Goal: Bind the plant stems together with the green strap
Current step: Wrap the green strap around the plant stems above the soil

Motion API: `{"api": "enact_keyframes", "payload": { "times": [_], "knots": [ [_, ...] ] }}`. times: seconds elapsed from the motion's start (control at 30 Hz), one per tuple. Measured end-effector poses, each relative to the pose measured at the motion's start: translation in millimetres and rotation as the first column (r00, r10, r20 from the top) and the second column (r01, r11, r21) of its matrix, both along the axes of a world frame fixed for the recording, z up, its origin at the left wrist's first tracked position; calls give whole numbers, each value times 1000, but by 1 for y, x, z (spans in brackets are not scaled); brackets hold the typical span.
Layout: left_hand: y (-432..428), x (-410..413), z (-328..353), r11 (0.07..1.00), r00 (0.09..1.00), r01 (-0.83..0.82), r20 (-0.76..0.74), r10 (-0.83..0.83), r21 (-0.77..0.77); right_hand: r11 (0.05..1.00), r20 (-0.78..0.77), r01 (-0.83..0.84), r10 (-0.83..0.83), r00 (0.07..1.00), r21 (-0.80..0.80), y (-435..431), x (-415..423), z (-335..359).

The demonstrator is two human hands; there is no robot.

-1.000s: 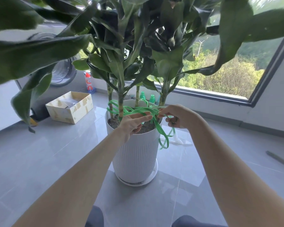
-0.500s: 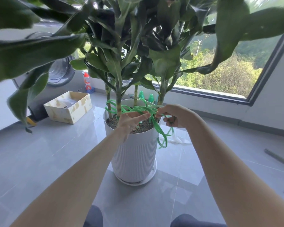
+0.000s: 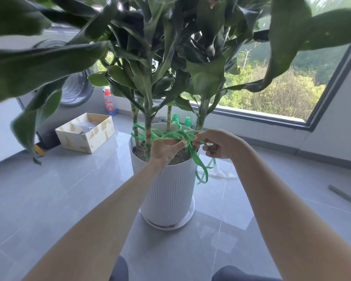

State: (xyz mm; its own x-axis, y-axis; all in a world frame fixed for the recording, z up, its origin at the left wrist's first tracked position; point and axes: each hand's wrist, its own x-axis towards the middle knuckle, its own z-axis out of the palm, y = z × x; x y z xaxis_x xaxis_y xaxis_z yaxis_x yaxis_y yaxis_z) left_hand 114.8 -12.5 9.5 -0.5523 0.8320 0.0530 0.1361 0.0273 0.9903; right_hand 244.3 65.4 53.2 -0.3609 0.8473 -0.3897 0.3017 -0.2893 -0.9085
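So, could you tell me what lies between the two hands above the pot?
Only the bunched green strap spans the small gap between the left hand and the right hand, both pinching it; the head view shows this.

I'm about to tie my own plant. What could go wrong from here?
The flat green plastic strap, pinched by the left hand and right hand, sits in loose tangled loops; pulling may knot it. Its slack hanging over the white ribbed pot could snag. Cinching hard might bend the thin green stems.

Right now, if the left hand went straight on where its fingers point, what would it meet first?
Likely the green strap strands crossing just ahead, then the right hand; depth is unclear.
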Motion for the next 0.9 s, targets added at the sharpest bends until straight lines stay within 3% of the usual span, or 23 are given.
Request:
{"api": "enact_keyframes", "payload": {
  "times": [0.37,0.5,0.77,0.9],
  "knots": [
    [1,-8,-7,991,994,-101,-55,96,-89,999,-186,-38,30,982,-37,-14,0,14],
    [2,-8,-16,981,992,-115,-63,106,-159,993,-378,-60,16,926,-104,-17,3,21],
    [2,-12,-14,951,993,-94,39,110,-294,996,-516,-45,-3,856,-79,-19,1,23],
    [1,-13,-15,931,994,-103,2,110,-352,993,-575,-61,-7,818,-100,-21,-1,19]
  ]
}}
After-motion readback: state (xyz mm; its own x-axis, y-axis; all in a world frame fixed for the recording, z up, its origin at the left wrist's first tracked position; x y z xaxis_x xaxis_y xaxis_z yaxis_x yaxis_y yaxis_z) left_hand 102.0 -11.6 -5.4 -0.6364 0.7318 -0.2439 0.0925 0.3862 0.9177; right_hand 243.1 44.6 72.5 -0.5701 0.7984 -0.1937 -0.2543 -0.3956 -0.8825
